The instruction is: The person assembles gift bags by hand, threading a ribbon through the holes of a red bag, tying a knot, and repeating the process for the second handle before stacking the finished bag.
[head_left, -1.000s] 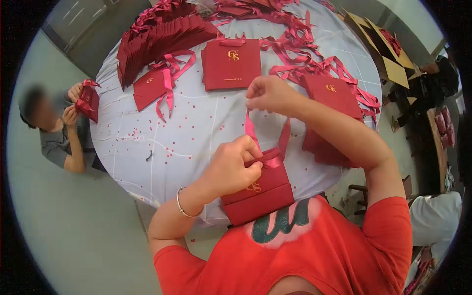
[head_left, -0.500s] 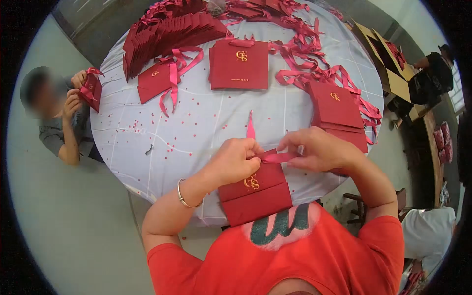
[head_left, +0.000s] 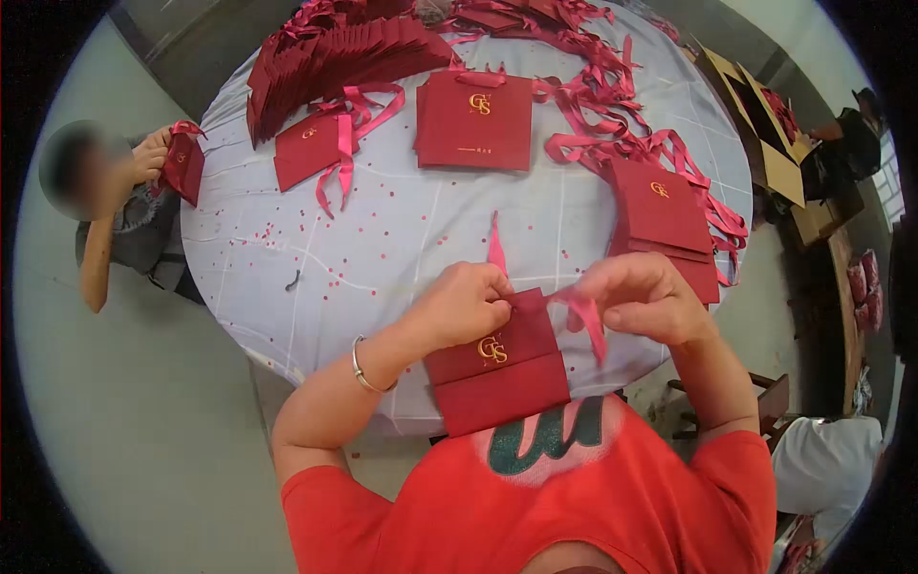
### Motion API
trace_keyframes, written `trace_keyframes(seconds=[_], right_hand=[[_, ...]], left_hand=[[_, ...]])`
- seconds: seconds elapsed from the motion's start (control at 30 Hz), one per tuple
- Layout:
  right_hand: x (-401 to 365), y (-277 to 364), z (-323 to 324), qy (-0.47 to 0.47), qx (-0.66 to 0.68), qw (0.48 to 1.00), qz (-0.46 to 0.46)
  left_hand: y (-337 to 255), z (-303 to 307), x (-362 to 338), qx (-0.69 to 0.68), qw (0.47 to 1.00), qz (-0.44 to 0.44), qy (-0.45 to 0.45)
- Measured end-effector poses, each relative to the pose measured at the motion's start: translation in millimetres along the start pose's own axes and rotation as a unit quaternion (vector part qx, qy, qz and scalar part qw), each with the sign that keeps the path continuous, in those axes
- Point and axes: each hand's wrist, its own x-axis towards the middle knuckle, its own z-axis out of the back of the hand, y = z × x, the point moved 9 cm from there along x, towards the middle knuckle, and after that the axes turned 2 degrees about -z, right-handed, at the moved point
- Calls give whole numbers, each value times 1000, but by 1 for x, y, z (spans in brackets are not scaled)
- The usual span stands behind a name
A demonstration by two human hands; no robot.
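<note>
**Right hand drawn back to the bag, ribbon now slack**

Right hand (head_left: 643, 298) has come down from the 12 o'clock side of the desk (head_left: 402, 239) to about 3 o'clock of the small bag (head_left: 497, 368). The ribbon (head_left: 585, 320), stretched flat between the hands half a second ago, now droops from it in a loose tail. Left hand (head_left: 469, 304) has stayed on the bag's top edge. At 9 o'clock, the co-worker's forearm has dropped while a second small bag (head_left: 182, 163) remains in their hands.

- **Fingers.** Those of the left hand are curled and pressed together, pinching the bag's top edge; this grip probably keeps the bag from sliding as the ribbon is drawn. Those of the right hand are bunched, pinching the ribbon near its upper end.
- **Position.** The small bag lies flat at the desk's 6 o'clock edge, against the person's chest, logo up. One ribbon end (head_left: 496, 247) sticks up beyond the left hand, toward 12 o'clock.
- **Surroundings.** A large bag (head_left: 475, 120) lies at 12 o'clock, a stack of bags (head_left: 665, 215) at 2 o'clock within the right hand's reach, and loose ribbons (head_left: 602, 96) at 1 o'clock.
</note>
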Motion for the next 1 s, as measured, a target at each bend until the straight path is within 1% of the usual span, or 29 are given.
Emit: trace_keyframes(seconds=[0.07,0.1,0.13,0.2,0.23,0.3,0.33,0.37,0.43,0.47,0.53,0.57,0.63,0.67,0.73,0.77,0.83,0.87,0.9,0.97,1.0], right_hand=[[3,0,9,-43,42,997,56],[3,-1,18,-87,-19,992,90],[6,-2,17,-86,-20,992,90],[9,9,17,-135,-123,972,147],[10,8,18,-160,-114,972,130],[14,-2,22,-171,46,981,74],[18,4,14,-118,134,980,86],[20,2,15,-117,134,980,85],[23,-4,23,-154,34,984,88],[25,-7,23,-152,33,984,87],[25,-7,28,-195,-8,975,103],[26,-6,26,-194,-9,976,103],[28,-1,23,-182,46,976,115],[29,1,21,-181,45,976,114],[29,6,20,-197,0,972,127],[30,6,21,-197,-1,972,126],[31,12,25,-196,-55,967,155],[30,11,30,-219,-78,959,160],[34,12,30,-218,-79,959,160],[29,38,20,-228,-121,913,317],[30,42,16,-250,-124,912,302]], left_hand=[[-3,-1,-1,-18,1000,11,10],[-7,0,-2,-3,1000,2,4],[-9,1,-2,12,1000,-7,-1],[-7,1,-1,11,1000,-1,1],[-5,1,0,10,1000,4,4],[-10,2,-2,7,1000,7,-1],[-11,3,-3,4,1000,11,-6],[-10,3,-3,3,1000,12,-7],[-9,4,-2,-30,999,9,-12],[-11,5,-2,-31,999,9,-13],[-14,6,-4,-19,1000,19,-13],[-13,6,-3,-20,1000,19,-14],[-12,6,-2,-20,1000,8,-18],[-10,5,-2,-21,1000,8,-18],[-9,5,-1,-16,1000,-10,-18],[-8,4,0,-16,1000,-11,-17],[-8,5,0,11,1000,-14,-22],[-10,5,-1,11,1000,-14,-22],[-16,7,-3,35,999,-25,-29],[-24,9,-7,58,997,-34,-36],[-27,9,-8,82,996,-35,-29]])
